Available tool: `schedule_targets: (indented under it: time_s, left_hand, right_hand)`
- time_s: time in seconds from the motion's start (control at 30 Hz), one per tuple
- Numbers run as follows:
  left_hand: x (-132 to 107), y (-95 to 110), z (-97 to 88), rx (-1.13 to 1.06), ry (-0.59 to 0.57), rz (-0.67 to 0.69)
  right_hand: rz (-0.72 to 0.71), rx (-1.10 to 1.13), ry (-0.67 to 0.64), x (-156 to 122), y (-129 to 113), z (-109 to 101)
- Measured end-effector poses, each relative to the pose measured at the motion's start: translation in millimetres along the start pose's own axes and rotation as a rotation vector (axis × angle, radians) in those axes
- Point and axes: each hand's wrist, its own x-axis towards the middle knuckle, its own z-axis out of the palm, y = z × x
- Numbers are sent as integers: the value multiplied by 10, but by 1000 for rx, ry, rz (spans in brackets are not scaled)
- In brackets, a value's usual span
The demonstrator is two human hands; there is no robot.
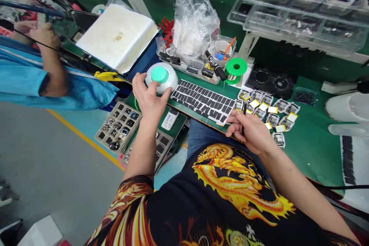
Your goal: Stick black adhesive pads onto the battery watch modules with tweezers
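My left hand (150, 98) rests with spread fingers against a round white dispenser with a green top (160, 77), and nothing is in its grip. My right hand (248, 130) pinches a thin black tool (244, 117), possibly tweezers, with its tip hidden by the fingers. That hand hovers just right of a sheet of black rectangular pads on white backing (201, 102). Beyond the fingers lie several small metal-cased parts with pale yellow labels (266, 113), scattered on the green work mat (313, 157). A small white device (170, 119) lies below my left palm.
A co-worker's arm in a blue sleeve (49, 73) reaches in at left. Behind the dispenser stand a plastic bag (194, 19), a black marker (215, 65) and a green tape spool (236, 70). Clear plastic trays (300, 7) rise at upper right; parts trays (118, 127) sit left.
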Motion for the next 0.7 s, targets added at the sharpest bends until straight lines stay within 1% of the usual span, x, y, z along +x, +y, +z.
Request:
schedule_targets:
  time_s: [0.1,0.27,0.33,0.4,0.47,0.53,0.7]
  left_hand:
    - [3,-18,-33,5,-21,46]
    - [26,-74,-106,46,-65,10]
    - [40,-134,-135,52,-104,12]
    - [59,-215,-156,46,-178,28]
    - [86,-301,-160,26,-260,37]
    - [123,-378,-144,-6,-307,28]
    - [221,-479,-65,-185,-315,-13]
  right_hand:
    - [16,-15,-16,3,-16,-9]
    - [0,-17,2,15,-12,-3]
    - [-8,-12,17,18,-6,-1]
    - [-9,-8,26,20,-3,-4]
    - [-5,-9,25,21,-3,-12]
    - [-5,-13,20,23,-4,-21]
    - [-22,-11,18,23,0,-35]
